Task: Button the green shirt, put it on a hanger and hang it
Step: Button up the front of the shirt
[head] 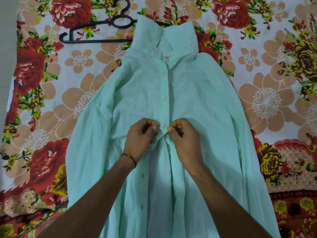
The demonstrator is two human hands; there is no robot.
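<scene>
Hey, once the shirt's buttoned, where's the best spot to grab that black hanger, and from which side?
Grip the black hanger at the neck loop below its hook, coming from the left. It lies flat on the floral bedsheet; the green shirt collar covers its right arm, so the left side is free.

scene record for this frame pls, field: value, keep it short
surface: floral bedsheet
garment: green shirt, laid flat, collar away from the person
buttons closed: three visible down the placket, lowest one between the hands
lower placket: open, empty buttonholes showing
left hand: pinching the placket fabric
right hand: pinching the placket fabric
hanger: black, on the sheet, partly under the collar
</scene>
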